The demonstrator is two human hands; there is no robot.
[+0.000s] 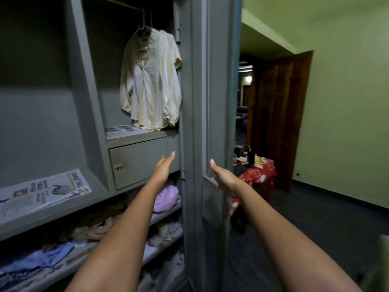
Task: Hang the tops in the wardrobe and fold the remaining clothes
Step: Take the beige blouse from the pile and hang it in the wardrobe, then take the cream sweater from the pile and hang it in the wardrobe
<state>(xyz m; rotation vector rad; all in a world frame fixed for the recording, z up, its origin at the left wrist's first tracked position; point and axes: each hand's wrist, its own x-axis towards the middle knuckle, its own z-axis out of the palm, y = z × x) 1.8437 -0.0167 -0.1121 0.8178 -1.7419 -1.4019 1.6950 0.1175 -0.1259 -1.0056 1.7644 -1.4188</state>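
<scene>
While reaching empty, fingers straight: left hand (163,168) before drawer (139,162), right hand (223,178) at door (212,102) edge | could pinch fingers if door swings | top (150,81) hung on rail, hem grazing shelf, perhaps snagging | red pile (257,171) beyond, unsorted

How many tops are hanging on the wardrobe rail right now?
1 for certain: a cream blouse at the rail's right end. Two hanger hooks show there, so a second top may hide behind it.
</scene>
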